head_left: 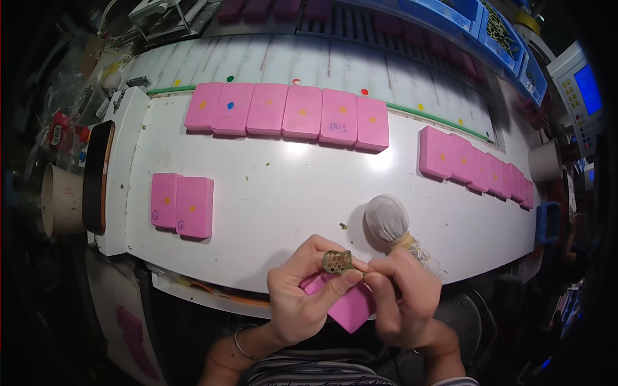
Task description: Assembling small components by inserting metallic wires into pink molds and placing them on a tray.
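My left hand (297, 297) is closed around a pink rubber mold (352, 311) at the table's near edge. A small olive-green piece (337, 261) with a honeycomb-like face is held between its thumb and fingers, above the mold. Close on the right, my right hand (409, 293) has its thumb and fingertips pinched together at the side of the green piece. Its fingers cover whatever is between them. The mold's lower corner shows between the two hands; the rest of it is hidden by my fingers.
A tied white cloth pouch (387, 217) lies just beyond my right hand. Pink molds stand in a back row (302, 112), a right row (462, 159) and a left pair (194, 207). A phone (98, 177) and paper cup (62, 199) are left; blue bins (499, 38) sit back right.
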{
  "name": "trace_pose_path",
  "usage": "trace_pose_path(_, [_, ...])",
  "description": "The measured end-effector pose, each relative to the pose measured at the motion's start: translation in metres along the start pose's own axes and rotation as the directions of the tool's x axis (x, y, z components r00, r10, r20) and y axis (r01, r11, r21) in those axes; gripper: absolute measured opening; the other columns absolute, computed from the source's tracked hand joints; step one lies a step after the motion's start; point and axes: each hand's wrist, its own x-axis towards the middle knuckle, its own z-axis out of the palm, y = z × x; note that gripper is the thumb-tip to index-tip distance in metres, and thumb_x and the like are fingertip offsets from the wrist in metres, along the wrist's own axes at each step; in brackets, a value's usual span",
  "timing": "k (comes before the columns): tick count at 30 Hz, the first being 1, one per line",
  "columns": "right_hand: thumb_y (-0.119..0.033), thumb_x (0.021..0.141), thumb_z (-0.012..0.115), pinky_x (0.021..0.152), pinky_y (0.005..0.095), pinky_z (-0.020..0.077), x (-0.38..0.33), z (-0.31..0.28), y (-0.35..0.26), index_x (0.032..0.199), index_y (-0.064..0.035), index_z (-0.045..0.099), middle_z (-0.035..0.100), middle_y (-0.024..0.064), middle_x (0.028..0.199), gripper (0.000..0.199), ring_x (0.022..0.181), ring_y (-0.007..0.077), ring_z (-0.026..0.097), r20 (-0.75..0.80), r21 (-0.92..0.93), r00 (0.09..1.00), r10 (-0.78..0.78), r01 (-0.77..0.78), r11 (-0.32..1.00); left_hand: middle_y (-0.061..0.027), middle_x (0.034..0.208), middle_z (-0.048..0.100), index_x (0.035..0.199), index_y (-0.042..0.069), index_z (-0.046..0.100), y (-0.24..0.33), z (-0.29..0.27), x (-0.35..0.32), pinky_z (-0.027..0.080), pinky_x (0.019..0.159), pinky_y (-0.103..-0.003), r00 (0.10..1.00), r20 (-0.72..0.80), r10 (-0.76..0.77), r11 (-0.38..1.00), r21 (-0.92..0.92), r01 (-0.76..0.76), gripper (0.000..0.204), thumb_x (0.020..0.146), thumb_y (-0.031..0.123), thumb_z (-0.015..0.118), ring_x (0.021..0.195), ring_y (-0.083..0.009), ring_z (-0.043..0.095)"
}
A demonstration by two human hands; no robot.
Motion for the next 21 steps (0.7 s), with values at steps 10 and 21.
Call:
trace_pose_path(10, [-0.023,0.097,0.038,0.048,0.0197,0.0275,0.018,-0.011,0.009,0.074,-0.0050,0.049,0.038,-0.0059,0.060,0.032,0.054,0.0028,0.031,0.679,0.505,0.602,0.420,-0.798,0.328,-0.0083,0.085,0.060,0.094,-0.008,0.056,-0.005,-0.003,0.004,0.049,0.074,-0.024,0.999,0.040,-0.023,0.992,-0.122,0.028,0.010,0.086,-0.002,0.057,0.078,-0.0134,0.061])
trace_pose_path(21, [-0.019,0.087,0.056,0.058,0.0374,0.0465,0.044,-0.011,-0.003,0.085,-0.0007,0.063,0.061,0.0146,0.075,0.020,0.064,0.0316,0.058,0.269,-0.035,0.944,0.189,-0.187,0.982,-0.0037,0.083,0.061,0.091,-0.004,0.063,0.009,-0.013,0.009,0.047,0.073,-0.021,0.998,-0.046,-0.035,0.984,0.175,0.043,0.011,0.084,0.005,0.063,0.078,-0.0085,0.058])
